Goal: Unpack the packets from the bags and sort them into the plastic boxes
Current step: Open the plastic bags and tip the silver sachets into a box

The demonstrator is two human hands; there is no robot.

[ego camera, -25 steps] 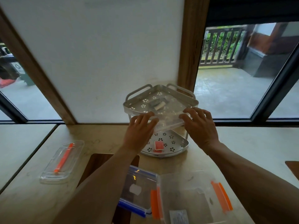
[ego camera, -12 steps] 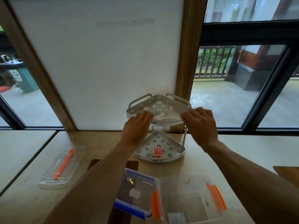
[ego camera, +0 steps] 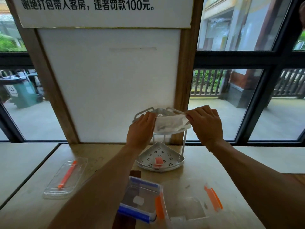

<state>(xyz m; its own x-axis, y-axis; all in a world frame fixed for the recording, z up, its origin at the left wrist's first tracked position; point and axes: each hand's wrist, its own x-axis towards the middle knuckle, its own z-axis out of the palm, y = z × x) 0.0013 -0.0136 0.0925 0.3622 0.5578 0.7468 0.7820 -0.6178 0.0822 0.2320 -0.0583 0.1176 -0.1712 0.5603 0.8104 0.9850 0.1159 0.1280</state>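
Both hands are raised at the top tier of a two-tier metal rack point(ego camera: 177, 160). The left hand point(ego camera: 142, 128) and the right hand point(ego camera: 205, 123) each pinch an end of a clear plastic bag point(ego camera: 170, 123), stretched between them — its contents are too blurred to tell. Below the hands, a red packet point(ego camera: 158, 161) waits on the lower tier. Nearer the body, the blue-clipped box point(ego camera: 140, 199) and orange-clipped box point(ego camera: 189, 200) look nearly empty — sorting seems barely begun.
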